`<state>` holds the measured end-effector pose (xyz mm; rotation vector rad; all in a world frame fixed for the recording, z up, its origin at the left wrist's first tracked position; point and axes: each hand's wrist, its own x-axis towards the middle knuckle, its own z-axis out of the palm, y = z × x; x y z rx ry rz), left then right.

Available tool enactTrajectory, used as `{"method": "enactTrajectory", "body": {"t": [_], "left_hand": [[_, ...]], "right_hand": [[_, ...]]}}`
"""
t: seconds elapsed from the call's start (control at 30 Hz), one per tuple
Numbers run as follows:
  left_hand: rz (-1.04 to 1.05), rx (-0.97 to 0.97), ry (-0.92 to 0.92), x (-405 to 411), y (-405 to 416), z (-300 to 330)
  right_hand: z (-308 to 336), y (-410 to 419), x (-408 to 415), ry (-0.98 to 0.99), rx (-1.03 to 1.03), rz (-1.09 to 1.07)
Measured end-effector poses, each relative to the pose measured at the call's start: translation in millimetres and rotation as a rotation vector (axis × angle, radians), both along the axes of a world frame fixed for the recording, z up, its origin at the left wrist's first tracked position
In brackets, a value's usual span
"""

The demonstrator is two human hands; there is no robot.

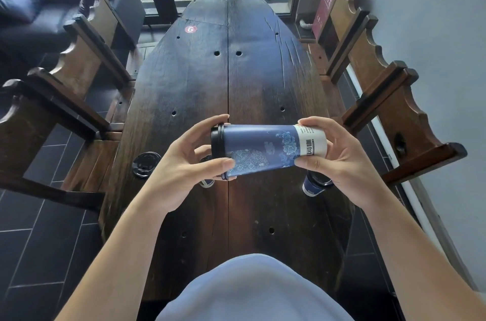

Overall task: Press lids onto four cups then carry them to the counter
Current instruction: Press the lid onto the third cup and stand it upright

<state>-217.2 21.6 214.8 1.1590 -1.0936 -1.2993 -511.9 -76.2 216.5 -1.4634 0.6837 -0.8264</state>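
We've got the cup (pixel 263 149) sideways in the air above the table (pixel 200 79): left hand (pixel 184 163) curls round its lid (pixel 217 146) end, right hand (pixel 339 157) pinches the base. Thin paper, likely light and crushable, so grip near the stiff rim, not mid-wall.

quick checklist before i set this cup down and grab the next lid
1. Lid on held cup: black lid sits on the rim, ok.
2. Seal all round: far side hidden, cannot tell.
3. Grip: left hand at lid end, right hand at base, ok.
4. Cup upright: lying sideways, not ok.
5. Spare lid on table: within view, ok.
6. Other cups lidded: mostly hidden, cannot tell.
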Motion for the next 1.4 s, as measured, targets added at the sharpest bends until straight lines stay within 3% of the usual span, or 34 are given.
{"method": "enactTrajectory", "body": {"t": [0.33,0.5,1.4], "left_hand": [[0.029,0.066,0.046,-3,0,-6],[-0.022,-0.034,0.024,-2,1,-8],[-0.023,-0.013,-0.048,1,-1,-13]], "right_hand": [[0,2,7,0.029,-0.054,0.001],[0,1,6,0.034,-0.026,0.001],[-8,-4,3,0.025,0.031,0.035]]}}
